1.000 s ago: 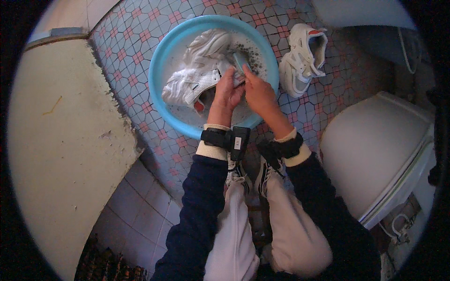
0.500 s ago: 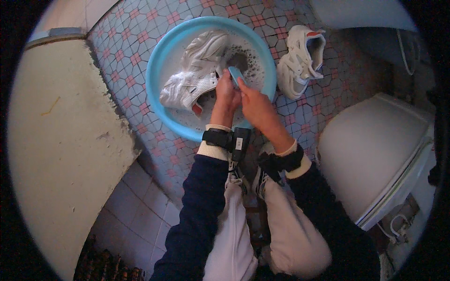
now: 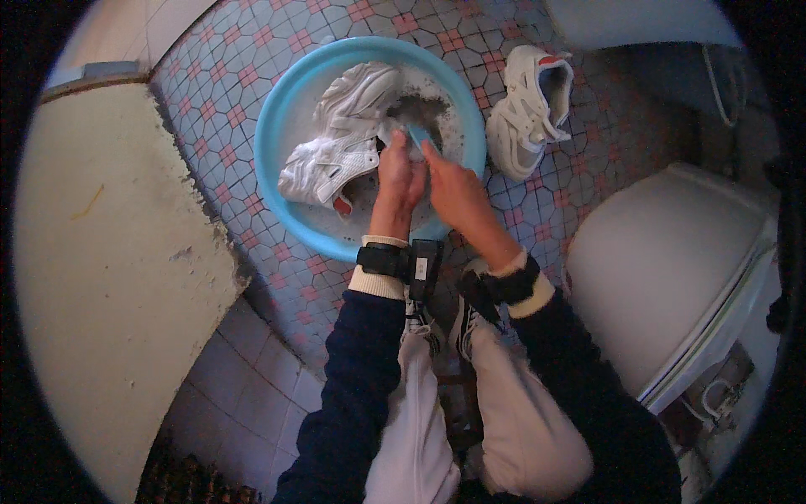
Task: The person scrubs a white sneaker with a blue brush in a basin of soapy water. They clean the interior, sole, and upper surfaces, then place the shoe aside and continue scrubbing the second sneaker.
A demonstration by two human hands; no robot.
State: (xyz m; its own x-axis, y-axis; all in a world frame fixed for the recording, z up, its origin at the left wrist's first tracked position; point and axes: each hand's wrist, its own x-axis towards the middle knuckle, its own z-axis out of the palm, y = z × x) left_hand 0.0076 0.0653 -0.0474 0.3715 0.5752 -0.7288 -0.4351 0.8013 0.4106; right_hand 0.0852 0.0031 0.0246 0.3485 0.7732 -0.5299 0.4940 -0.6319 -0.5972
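A white sneaker [image 3: 327,164] lies on its side in a light blue basin [image 3: 267,181] of sudsy water, an orange-red patch showing at its collar. Beside its opening my left hand [image 3: 398,181] is closed, palm turned up. A pale part of the sneaker is at these fingertips; whether laces or tongue, I cannot tell. My right hand [image 3: 462,197] grips a blue-handled brush [image 3: 419,134], its thumb along the handle. The brush meets the pale part by my left fingers, and its bristles are hidden.
Another white sneaker [image 3: 525,118] stands on the patterned tile floor [image 3: 243,34], right of the basin. A rounded white fixture [image 3: 663,269] is at the right. On the left is a pale slab with a chipped edge [image 3: 109,252]. My own shoes are just below the basin.
My right hand's brush has shifted slightly and tilted. The foam behind it has moved, baring more dark water. The whole scene sits a little further left in the picture.
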